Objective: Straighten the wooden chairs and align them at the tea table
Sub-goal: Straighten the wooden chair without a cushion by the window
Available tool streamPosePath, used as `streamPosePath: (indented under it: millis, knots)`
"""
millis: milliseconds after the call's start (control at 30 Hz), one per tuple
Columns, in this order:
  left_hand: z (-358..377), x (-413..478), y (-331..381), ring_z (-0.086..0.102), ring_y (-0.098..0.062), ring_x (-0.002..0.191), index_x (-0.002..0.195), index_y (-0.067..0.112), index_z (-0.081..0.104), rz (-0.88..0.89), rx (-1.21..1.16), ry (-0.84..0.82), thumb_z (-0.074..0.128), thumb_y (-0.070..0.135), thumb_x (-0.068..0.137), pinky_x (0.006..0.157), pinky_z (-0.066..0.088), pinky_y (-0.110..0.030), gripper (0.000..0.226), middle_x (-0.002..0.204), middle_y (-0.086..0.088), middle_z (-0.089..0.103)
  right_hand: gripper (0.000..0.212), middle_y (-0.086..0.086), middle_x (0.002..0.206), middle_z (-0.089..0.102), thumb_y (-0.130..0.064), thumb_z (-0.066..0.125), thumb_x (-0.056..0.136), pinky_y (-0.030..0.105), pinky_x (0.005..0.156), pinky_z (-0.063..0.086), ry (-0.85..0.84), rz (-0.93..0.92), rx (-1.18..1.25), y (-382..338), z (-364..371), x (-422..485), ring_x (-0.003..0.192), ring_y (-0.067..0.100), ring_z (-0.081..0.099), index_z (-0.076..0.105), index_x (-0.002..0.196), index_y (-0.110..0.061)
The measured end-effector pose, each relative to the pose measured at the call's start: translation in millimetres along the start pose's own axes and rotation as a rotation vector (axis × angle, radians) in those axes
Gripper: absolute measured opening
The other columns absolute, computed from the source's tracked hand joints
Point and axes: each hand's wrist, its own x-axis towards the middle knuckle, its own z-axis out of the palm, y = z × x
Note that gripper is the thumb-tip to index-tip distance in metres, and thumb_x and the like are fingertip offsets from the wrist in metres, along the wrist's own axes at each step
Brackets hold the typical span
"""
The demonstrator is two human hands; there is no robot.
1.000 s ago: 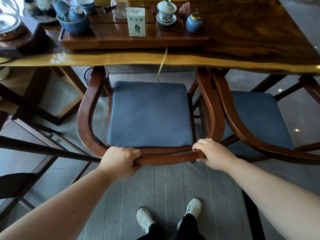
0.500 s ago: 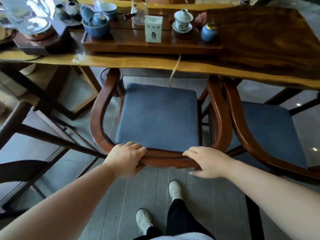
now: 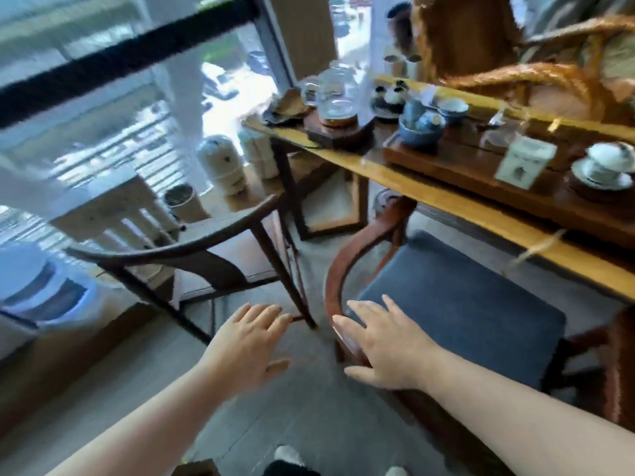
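Now both hands [image 3: 252, 345] spread (empty), dark chair [image 3: 192, 255] just beyond

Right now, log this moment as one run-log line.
left hand: open, empty | right hand: open, over cushioned chair rail | dark wooden chair: left, untouched | view: blurred

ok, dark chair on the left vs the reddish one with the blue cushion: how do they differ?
The dark chair has thin, near-black wood; the reddish chair has a thicker red-brown rail. The reddish chair carries a blue cushion; no cushion shows on the dark chair. The reddish chair sits tucked under the tea table; the dark chair stands off its end, angled away. Both have a curved back rail; the left hand and right hand are open, gripping neither.
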Motion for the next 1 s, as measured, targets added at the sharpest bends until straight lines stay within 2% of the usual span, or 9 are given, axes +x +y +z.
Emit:
streamPosePath:
  millis: [100,167,267,333,433,500,600,833,1000]
  knots:
    - [-2.3,-26.2,-26.9,0.06,-0.028,0.108,0.118,0.014,0.063,-0.127,-0.011,0.03,0.05,0.063,0.071,0.094,0.046,-0.039,0.069,0.117,-0.007,0.066,0.081,0.017,0.131,0.058,-0.069,0.045,0.072,0.058,0.098,0.042,-0.045,-0.058,-0.014,-6.4,-11.1,41.1,0.119,0.032,0.055,0.05,0.135,-0.019]
    - [-2.8,-41.4,-51.5,0.059,-0.028,0.108,0.118,0.014,0.061,-0.214,-0.025,0.069,0.051,0.06,0.072,0.095,0.044,-0.039,0.066,0.118,-0.008,0.065,0.081,0.018,0.136,0.053,-0.065,0.055,0.074,0.059,0.101,0.038,-0.028,-0.098,-0.018,-12.4,-15.9,72.6,0.124,0.033,0.051,0.047,0.138,-0.018]
    - [1.0,-57.1,-92.8,0.058,-0.03,0.111,0.118,0.013,0.062,-0.357,-0.044,0.104,0.055,0.059,0.073,0.099,0.036,-0.038,0.065,0.119,-0.009,0.065,0.081,0.018,0.128,0.059,-0.062,0.071,0.066,0.056,0.095,0.046,0.007,-0.136,-0.054,-23.1,-20.2,116.2,0.114,0.031,0.059,0.052,0.131,-0.018]
    - [5.2,-65.2,-125.4,0.058,-0.03,0.111,0.118,0.012,0.063,-0.416,-0.046,0.116,0.053,0.058,0.074,0.099,0.034,-0.037,0.065,0.119,-0.009,0.065,0.079,0.016,0.125,0.061,-0.06,0.073,0.064,0.054,0.092,0.049,0.014,-0.13,-0.033,-33.8,-21.1,147.1,0.109,0.03,0.062,0.055,0.128,-0.019]
    - [9.5,-68.6,-171.7,0.059,-0.029,0.108,0.117,0.011,0.064,-0.443,-0.066,0.162,0.065,0.051,0.074,0.098,0.039,-0.037,0.059,0.116,-0.008,0.066,0.076,0.016,0.131,0.057,-0.058,0.069,0.069,0.053,0.097,0.045,-0.005,-0.1,-0.004,-47.6,-17.7,186.9,0.114,0.03,0.059,0.05,0.132,-0.02]
    - [13.9,-69.6,-202.1,0.06,-0.028,0.108,0.116,0.012,0.064,-0.464,-0.103,0.174,0.078,0.046,0.069,0.096,0.047,-0.04,0.059,0.115,-0.007,0.066,0.075,0.014,0.143,0.046,-0.056,0.062,0.077,0.052,0.107,0.034,-0.015,-0.076,0.024,-57.5,-14.8,212.1,0.127,0.03,0.047,0.04,0.14,-0.021]
    - [22.6,-69.6,-238.6,0.06,-0.03,0.107,0.116,0.01,0.063,-0.477,-0.163,0.164,0.08,0.042,0.068,0.094,0.049,-0.044,0.06,0.114,-0.009,0.066,0.074,0.01,0.151,0.034,-0.055,0.056,0.083,0.048,0.113,0.023,-0.038,-0.025,0.084,-70.3,-8.7,236.9,0.136,0.027,0.035,0.032,0.145,-0.023]
    - [38.7,-62.5,-305.2,0.06,-0.033,0.107,0.119,0.008,0.063,-0.463,-0.171,0.129,0.072,0.044,0.071,0.094,0.05,-0.045,0.061,0.117,-0.012,0.066,0.073,0.008,0.153,0.031,-0.053,0.056,0.086,0.044,0.115,0.02,-0.037,0.003,0.066,-77.2,-12.9,294.2,0.139,0.025,0.029,0.028,0.147,-0.024]
    - [48.4,-38.1,-334.6,0.058,-0.031,0.109,0.121,0.011,0.06,-0.411,-0.152,0.072,0.078,0.045,0.067,0.095,0.047,-0.044,0.066,0.118,-0.009,0.063,0.08,0.017,0.141,0.046,-0.047,0.075,0.07,0.052,0.107,0.035,0.036,-0.062,0.019,-62.6,-16.4,349.8,0.131,0.034,0.042,0.043,0.137,-0.018]
